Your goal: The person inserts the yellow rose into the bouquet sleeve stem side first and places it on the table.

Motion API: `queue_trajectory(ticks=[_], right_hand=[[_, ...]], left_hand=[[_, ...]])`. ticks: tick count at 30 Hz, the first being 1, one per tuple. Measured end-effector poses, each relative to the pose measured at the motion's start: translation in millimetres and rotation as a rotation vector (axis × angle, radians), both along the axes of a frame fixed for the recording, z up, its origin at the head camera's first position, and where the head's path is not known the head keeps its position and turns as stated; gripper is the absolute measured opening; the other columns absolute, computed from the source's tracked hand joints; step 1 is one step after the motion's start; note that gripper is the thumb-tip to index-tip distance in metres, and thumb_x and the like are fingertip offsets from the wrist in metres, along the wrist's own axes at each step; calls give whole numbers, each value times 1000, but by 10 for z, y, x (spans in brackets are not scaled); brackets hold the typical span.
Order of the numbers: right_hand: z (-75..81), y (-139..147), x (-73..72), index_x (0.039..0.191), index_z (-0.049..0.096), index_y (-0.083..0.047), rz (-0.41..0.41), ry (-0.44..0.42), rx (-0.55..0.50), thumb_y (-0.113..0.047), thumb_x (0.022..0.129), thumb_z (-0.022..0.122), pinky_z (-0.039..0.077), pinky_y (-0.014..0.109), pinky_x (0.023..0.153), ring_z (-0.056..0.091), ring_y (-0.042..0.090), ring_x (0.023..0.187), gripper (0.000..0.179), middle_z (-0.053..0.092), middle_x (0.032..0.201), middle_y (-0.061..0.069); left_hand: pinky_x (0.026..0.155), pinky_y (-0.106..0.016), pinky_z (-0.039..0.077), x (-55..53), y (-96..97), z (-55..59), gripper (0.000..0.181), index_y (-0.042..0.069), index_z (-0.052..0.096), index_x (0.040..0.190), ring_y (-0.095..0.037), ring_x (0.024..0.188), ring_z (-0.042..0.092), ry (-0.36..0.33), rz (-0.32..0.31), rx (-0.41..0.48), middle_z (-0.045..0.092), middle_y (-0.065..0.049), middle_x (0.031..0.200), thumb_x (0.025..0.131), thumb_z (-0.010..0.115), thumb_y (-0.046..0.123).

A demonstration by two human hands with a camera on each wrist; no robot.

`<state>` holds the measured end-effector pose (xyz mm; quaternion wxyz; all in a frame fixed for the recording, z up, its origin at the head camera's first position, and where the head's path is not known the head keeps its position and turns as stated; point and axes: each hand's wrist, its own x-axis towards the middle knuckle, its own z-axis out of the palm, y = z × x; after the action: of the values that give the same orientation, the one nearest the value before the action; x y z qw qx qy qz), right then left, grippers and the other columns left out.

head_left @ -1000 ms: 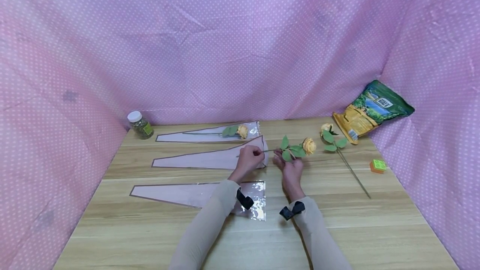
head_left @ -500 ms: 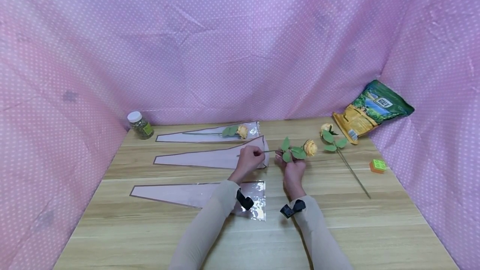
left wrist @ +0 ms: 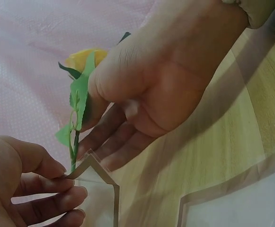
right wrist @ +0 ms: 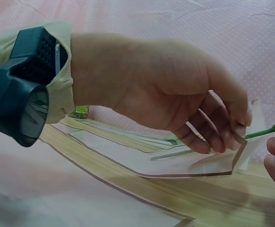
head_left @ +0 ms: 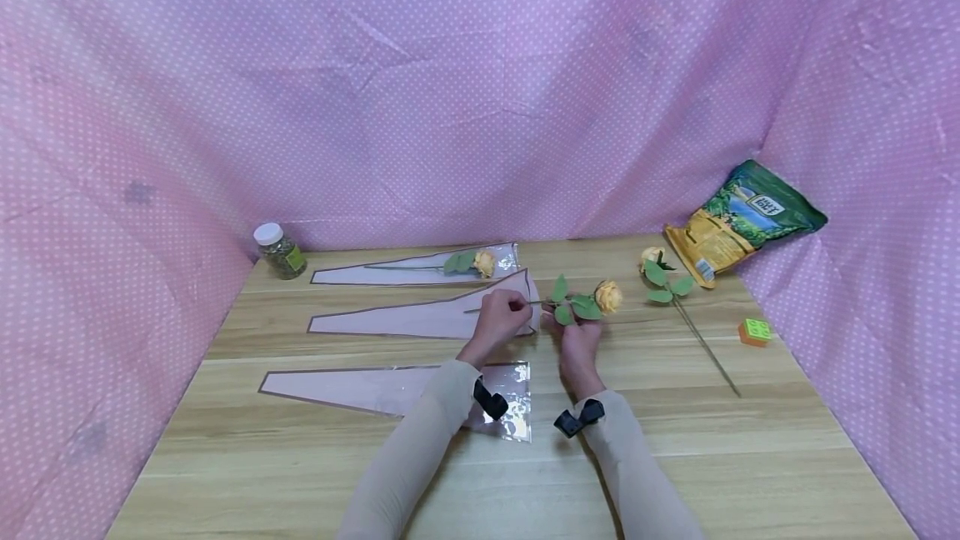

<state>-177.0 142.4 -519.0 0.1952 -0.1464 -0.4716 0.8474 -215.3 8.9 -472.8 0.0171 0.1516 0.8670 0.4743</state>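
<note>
The yellow rose lies crosswise, its long axis running left to right, bloom to the right, stem tip to the left. Nearest is the near sleeve, partly covered by the left forearm. Past it, the right hand is the closer one to the bloom and holds the stem by the leaves, while the left hand pinches the wide-end edge of the middle sleeve; stem and sleeve roughly line up. The left wrist view shows that edge peaked beside the stem, a spot the head view hides; in the right wrist view the stem's tail looks dulled by film, so it seems inside. Farther off, another rose overlaps the far sleeve; whether inside or on top, I cannot tell.
</note>
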Motion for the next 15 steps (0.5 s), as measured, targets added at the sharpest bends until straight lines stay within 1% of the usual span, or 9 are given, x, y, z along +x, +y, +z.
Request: queue_trajectory(ticks=[4, 8, 12, 15], right_hand=[[22, -40, 7, 109, 59, -9, 3, -24, 24, -6, 98, 58, 60, 32, 83, 72, 9, 83, 12, 72, 92, -4], [48, -71, 21, 112, 60, -8, -4, -56, 49, -6, 97, 60, 59, 31, 84, 68, 7, 86, 15, 68, 96, -6], [56, -91, 21, 112, 62, -9, -15, -77, 74, -6, 96, 62, 58, 27, 79, 66, 6, 83, 17, 68, 95, -6], [53, -105, 21, 114, 64, -7, -23, -94, 118, -8, 94, 65, 56, 23, 74, 64, 4, 80, 20, 69, 95, -7]], left_hand=[[59, -18, 43, 11, 3, 25, 12, 4, 76, 78, -8, 65, 53, 0, -10, 5, 74, -9, 76, 84, 65, 7], [58, -18, 43, 26, 7, 44, 13, 4, 76, 78, -7, 63, 53, 23, -22, 8, 74, -10, 75, 83, 65, 7], [58, -18, 44, 33, 13, 51, 13, 3, 76, 78, -7, 63, 53, 37, -29, 15, 74, -10, 75, 83, 65, 6], [58, -18, 44, 36, 17, 55, 13, 3, 76, 78, -7, 63, 53, 37, -33, 21, 74, -10, 75, 83, 65, 6]])
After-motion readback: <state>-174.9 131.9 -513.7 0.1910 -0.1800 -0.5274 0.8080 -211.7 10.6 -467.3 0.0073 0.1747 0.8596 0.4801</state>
